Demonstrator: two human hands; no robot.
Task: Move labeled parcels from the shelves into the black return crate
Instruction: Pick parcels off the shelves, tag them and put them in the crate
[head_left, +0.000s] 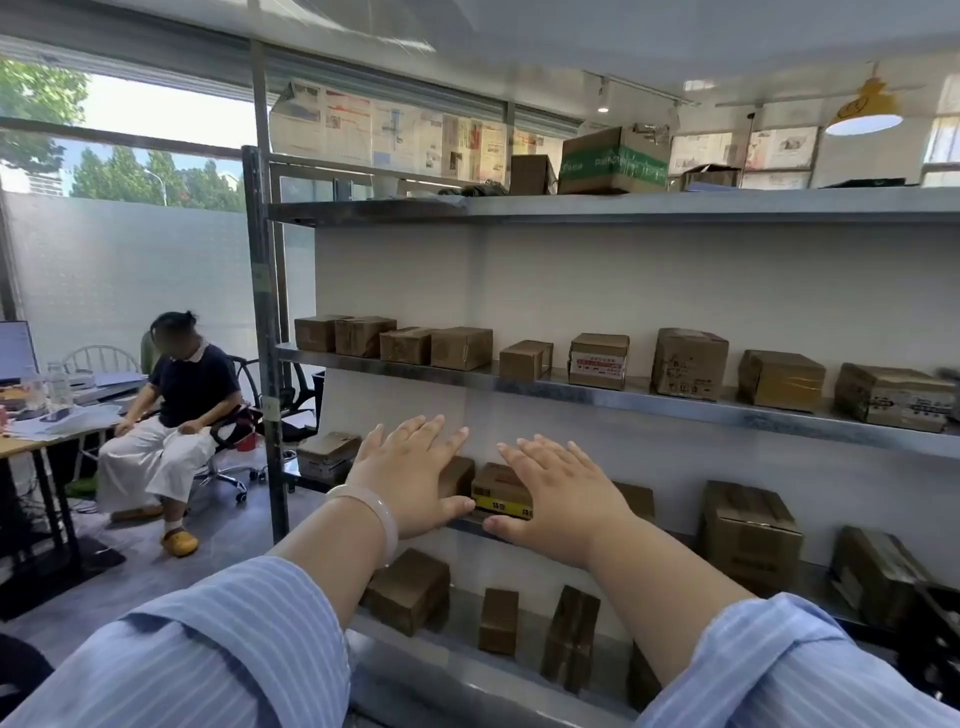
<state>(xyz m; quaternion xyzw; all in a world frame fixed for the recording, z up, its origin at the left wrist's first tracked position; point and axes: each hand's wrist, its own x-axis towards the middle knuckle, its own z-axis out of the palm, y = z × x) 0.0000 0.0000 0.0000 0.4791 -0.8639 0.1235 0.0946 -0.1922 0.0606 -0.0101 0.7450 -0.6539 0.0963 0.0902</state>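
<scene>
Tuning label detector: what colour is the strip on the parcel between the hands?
Yellow strip with black print, low on the brown parcel; head view.

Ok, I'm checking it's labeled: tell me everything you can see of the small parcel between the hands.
The parcel is a brown cardboard box, upright on the metal shelf near its front edge. A yellow strip with dark print runs along the front's bottom; a barcode-like mark sits above it. The left hand, fingers straight, has its thumb by the lower left corner; the right hand covers its right side. Contact is unclear.
</scene>
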